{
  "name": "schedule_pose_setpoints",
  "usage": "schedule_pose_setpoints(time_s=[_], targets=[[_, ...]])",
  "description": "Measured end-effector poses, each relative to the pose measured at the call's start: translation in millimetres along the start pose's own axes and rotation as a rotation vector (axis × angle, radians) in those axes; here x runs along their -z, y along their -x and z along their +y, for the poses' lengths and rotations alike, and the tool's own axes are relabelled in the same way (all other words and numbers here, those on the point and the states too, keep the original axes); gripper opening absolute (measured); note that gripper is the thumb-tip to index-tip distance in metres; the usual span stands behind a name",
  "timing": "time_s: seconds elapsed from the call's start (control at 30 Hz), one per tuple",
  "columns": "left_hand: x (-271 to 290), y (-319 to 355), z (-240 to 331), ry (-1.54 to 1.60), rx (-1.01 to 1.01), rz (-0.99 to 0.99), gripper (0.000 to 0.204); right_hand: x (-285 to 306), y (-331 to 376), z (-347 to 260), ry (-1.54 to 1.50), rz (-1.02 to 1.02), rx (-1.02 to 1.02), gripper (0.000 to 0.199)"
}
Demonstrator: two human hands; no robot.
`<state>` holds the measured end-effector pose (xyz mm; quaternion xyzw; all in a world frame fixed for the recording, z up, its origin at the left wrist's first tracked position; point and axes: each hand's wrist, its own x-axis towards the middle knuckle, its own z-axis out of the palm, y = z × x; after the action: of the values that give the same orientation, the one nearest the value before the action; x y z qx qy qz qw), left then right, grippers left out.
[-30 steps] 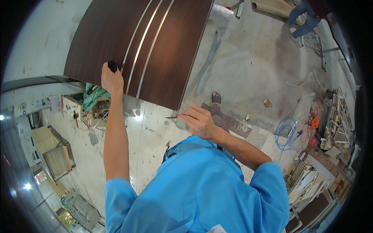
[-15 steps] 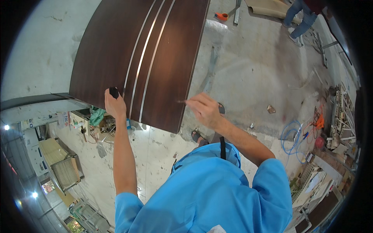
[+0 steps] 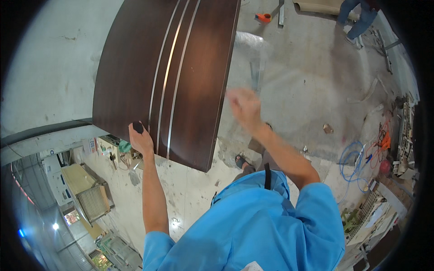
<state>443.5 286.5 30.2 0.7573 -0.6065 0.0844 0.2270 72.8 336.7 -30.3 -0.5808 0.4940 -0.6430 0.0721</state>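
A large dark brown panel (image 3: 122,81), looking like a door leaf, stretches away in front of me with slim silver strips (image 3: 179,68) running along it. At its near edge, left of the strips, my left hand (image 3: 142,140) is closed around a small black object (image 3: 137,127) whose kind I cannot make out. My right hand (image 3: 245,109) is raised by the panel's right edge, its fingers curled but smeared by motion. Whether it touches that edge or holds anything is unclear.
An orange tape dispenser (image 3: 263,18) lies on the floor beyond the panel. Another person's legs (image 3: 359,22) show at the far right. A coiled blue hose (image 3: 351,159) lies to my right, near scrap pieces. At left is a wooden crate-like piece (image 3: 93,201).
My right hand has moved farther away along the panel's right edge. The left hand keeps its hold on the black object at the near edge. The whole view has shifted slightly.
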Motion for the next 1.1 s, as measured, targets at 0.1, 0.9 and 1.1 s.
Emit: schedule_pose_setpoints(time_s=[0.1,0.9,1.1], targets=[[0.1,-2.6,-3.1,-0.002,-0.007,0.02,0.023,-5.3,-21.7,20.2,0.114,0.024,-0.027,0.028],[-24.4,69.6,265.0,0.166,-0.383,-0.177,0.029,9.6,-191.4,135.2,0.358,-0.149,0.002,0.008],[-26.0,67.8,266.9,0.168,-0.388,-0.145,0.035,10.4,-164.6,134.5,0.075,-0.291,0.206,0.015]])
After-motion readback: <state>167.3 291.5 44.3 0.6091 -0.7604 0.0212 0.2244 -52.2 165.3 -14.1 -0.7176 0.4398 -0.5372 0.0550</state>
